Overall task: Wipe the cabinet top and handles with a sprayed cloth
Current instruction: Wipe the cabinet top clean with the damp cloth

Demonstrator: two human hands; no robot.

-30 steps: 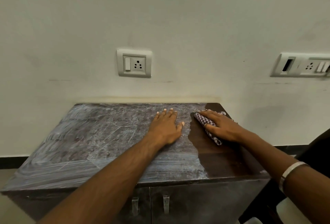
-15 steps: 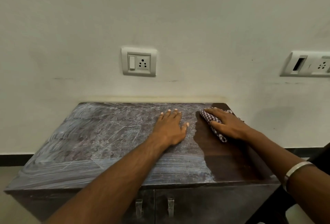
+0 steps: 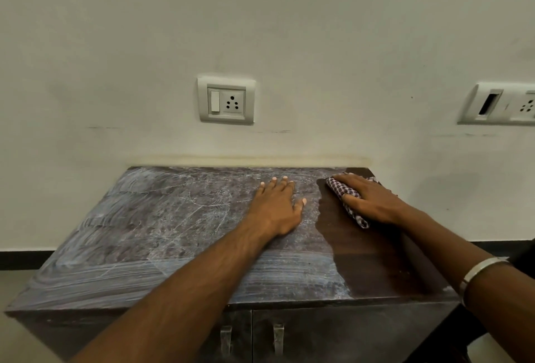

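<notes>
Both hands rest on the cabinet top (image 3: 173, 232): left hand (image 3: 278, 206) flat, fingers straight; right hand (image 3: 367, 200) grasping the checked cloth (image 3: 338, 189) at the far right corner.

Second wall socket (image 3: 503, 104) cut by right edge; most of cloth (image 3: 348, 202) under right hand (image 3: 369, 200).
</notes>
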